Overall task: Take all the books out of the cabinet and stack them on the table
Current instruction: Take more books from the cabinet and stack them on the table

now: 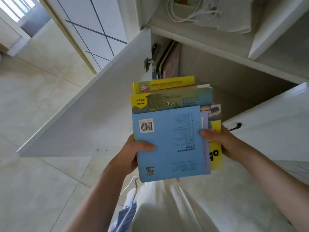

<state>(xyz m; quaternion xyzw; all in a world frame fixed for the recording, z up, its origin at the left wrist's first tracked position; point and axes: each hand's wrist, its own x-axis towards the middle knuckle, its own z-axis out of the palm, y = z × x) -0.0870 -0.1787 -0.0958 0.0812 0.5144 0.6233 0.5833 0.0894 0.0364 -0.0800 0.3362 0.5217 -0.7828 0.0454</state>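
I hold a stack of books [168, 141] flat in front of me, just outside the open cabinet [225, 76]. A light blue book with a barcode lies on top; green and yellow covers stick out beyond it. My left hand [133, 153] grips the stack's left edge, thumb on the blue cover. My right hand [219, 141] grips the right edge, thumb on top. Several thin books [164, 62] still stand upright at the left end of the cabinet's lower compartment. No table is in view.
The left cabinet door [93, 111] swings wide open over the tiled floor [33, 114]. The right door [270, 124] with a dark handle is partly open. The shelf above [207, 14] holds white cables and folded cloth. My white trousers fill the lower frame.
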